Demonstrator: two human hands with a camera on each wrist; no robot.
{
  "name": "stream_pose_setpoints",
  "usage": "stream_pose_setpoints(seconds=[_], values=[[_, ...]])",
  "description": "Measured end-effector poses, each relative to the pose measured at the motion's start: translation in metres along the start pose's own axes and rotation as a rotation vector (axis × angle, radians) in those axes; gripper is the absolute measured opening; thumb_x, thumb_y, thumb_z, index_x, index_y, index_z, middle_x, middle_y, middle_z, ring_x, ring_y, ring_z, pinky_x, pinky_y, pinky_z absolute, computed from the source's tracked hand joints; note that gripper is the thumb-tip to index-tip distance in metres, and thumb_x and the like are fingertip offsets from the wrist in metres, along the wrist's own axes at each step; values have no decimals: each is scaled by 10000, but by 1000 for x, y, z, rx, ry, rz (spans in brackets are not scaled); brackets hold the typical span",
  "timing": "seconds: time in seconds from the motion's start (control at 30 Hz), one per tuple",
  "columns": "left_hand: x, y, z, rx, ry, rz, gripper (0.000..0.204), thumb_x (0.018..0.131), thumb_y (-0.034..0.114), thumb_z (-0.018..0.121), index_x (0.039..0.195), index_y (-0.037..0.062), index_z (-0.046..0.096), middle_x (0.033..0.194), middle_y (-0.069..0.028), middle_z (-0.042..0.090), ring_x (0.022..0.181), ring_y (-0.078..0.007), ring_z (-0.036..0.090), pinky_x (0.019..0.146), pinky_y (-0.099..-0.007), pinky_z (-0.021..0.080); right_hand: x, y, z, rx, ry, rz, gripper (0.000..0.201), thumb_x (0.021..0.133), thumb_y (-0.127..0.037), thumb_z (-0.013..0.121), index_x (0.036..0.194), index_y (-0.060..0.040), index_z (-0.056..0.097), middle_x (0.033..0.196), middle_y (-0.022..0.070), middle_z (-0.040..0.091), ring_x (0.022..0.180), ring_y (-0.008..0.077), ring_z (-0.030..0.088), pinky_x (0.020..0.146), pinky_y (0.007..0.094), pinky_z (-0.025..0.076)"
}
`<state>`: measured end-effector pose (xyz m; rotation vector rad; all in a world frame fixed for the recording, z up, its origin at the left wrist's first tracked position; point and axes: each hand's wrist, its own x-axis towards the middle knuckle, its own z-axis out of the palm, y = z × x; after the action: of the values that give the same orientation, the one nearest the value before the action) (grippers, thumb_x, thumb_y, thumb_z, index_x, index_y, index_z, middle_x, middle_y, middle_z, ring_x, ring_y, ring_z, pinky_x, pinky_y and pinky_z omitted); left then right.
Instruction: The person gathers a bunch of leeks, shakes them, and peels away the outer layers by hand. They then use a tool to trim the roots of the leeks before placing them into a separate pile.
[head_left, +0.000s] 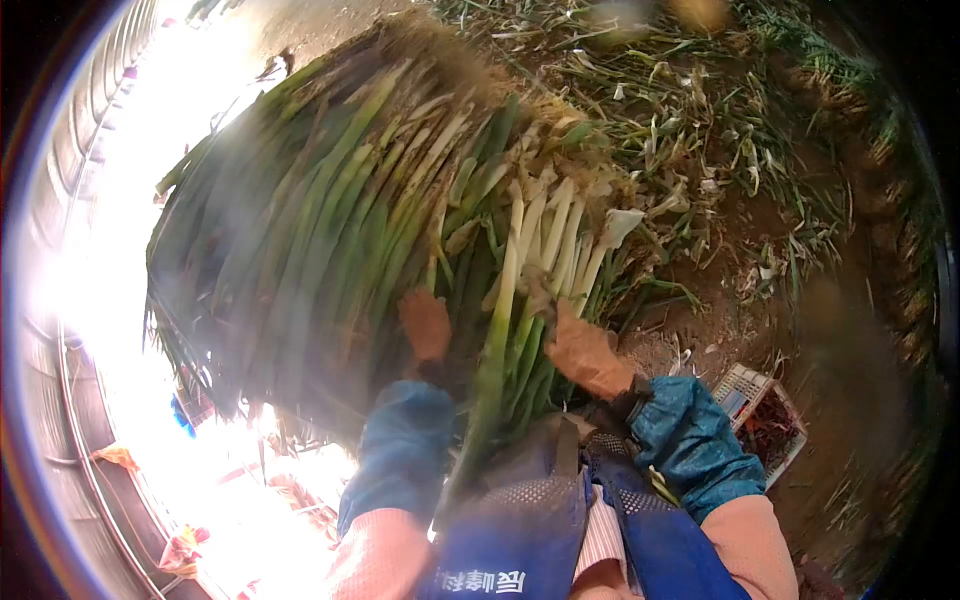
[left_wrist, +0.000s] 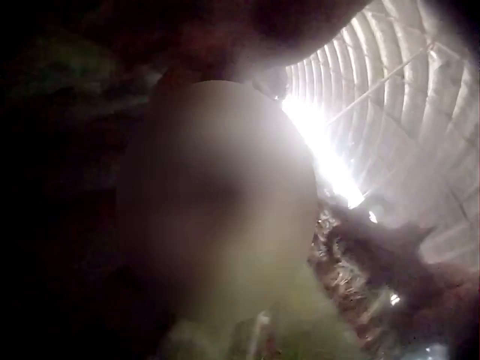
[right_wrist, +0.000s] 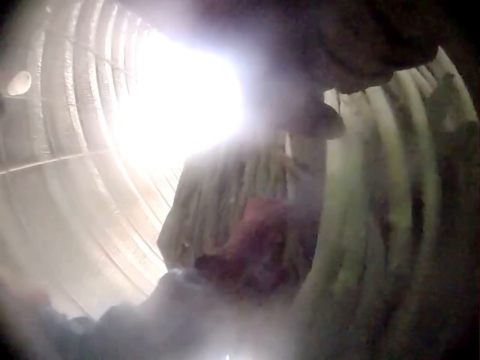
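A loose bunch of green onions (head_left: 515,320) with pale stalks and long green leaves lies in front of the person's body. The right hand (head_left: 585,350), in an orange glove with dirty fingers, grips the bunch from its right side, fingers across the stalks. In the right wrist view, dark fingers (right_wrist: 360,56) overlap the pale stalks (right_wrist: 349,202). On the bunch's left, the orange-gloved left hand (head_left: 426,325) reaches among the leaves, its fingertips hidden; I cannot tell whether it holds any. The left wrist view is dark and blurred, with green leaves (left_wrist: 300,322) low down.
A large heap of green onions (head_left: 320,220) fills the left and far side. Leaf scraps (head_left: 690,130) litter the soil at the back right. Beside the right sleeve stands a white plastic crate (head_left: 745,385). A ribbed curved wall (head_left: 70,400) runs along the left.
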<state>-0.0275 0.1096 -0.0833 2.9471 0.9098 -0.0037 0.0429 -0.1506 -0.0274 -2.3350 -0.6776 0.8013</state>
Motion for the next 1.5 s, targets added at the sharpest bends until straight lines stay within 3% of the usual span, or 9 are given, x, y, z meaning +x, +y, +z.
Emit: stream_pose_setpoints(seconds=[0.2, 0.3, 0.43, 0.63, 0.8, 0.97, 1.1, 1.37, 1.5], values=[[8, 26, -45, -283, -391, -260, 179, 778, 132, 561, 868, -22, 581, 797, -238, 598, 763, -378, 576, 675, -453, 444, -32, -44, -8, 73, -283, -24, 674, 779, -204, 544, 1282, 87, 203, 800, 270, 585, 740, 421, 584, 643, 489, 462], [-4, 22, -44, -515, -205, -166, 164, 748, 102, 555, 849, -26, 565, 742, -249, 582, 739, -386, 575, 652, -431, 445, -47, -50, 1, 38, -306, -17, 660, 773, -208, 557, 1271, 63, 219, 833, 285, 588, 780, 431, 589, 672, 498, 466], [-12, 38, -71, -788, -320, -358, 206, 715, 99, 590, 868, -35, 556, 764, -258, 578, 757, -400, 568, 676, -430, 442, -56, -56, -1, 41, -339, -24, 652, 761, -200, 570, 1254, 60, 232, 845, 299, 586, 787, 450, 581, 702, 503, 462], [-24, 16, -20, -641, -155, -273, 302, 709, 59, 562, 997, -8, 501, 838, -273, 580, 817, -431, 564, 698, -489, 424, -49, -62, -5, 75, -423, -35, 634, 764, -205, 571, 1237, 59, 241, 833, 294, 587, 781, 460, 575, 708, 509, 455], [-39, 31, -49, -669, -339, -414, 244, 768, 151, 528, 979, 33, 489, 832, -290, 575, 828, -470, 545, 708, -530, 421, -21, -61, -3, 76, -306, -35, 617, 748, -153, 551, 1236, 67, 245, 790, 289, 585, 767, 461, 571, 687, 515, 452], [-65, 39, -72, -539, -248, -247, 202, 819, 204, 508, 947, 49, 487, 757, -266, 583, 771, -473, 558, 666, -536, 434, 23, -48, 8, -56, -60, -109, 656, 755, -125, 510, 1288, 134, 227, 755, 228, 600, 695, 393, 605, 603, 463, 478], [-83, 36, -69, -526, -404, -337, 288, 828, 101, 496, 1091, -15, 505, 832, -247, 605, 749, -429, 585, 647, -475, 448, -4, -67, -9, 48, -189, -4, 608, 756, -143, 509, 1257, 118, 285, 755, 276, 589, 673, 434, 580, 636, 514, 459], [-112, 28, -70, -519, -310, -227, 347, 814, 98, 504, 1144, -9, 498, 817, -264, 594, 747, -419, 597, 637, -461, 454, 58, -50, 18, -165, 55, -306, 610, 787, -150, 500, 1261, 141, 253, 711, 259, 582, 665, 415, 585, 594, 509, 450], [-127, 20, -58, -591, -250, -217, 357, 808, 106, 517, 1149, 4, 499, 855, -264, 595, 793, -422, 594, 660, -458, 456, 62, -57, 8, -63, -8, -191, 584, 795, -163, 501, 1236, 138, 263, 722, 259, 582, 668, 407, 581, 593, 495, 448]])
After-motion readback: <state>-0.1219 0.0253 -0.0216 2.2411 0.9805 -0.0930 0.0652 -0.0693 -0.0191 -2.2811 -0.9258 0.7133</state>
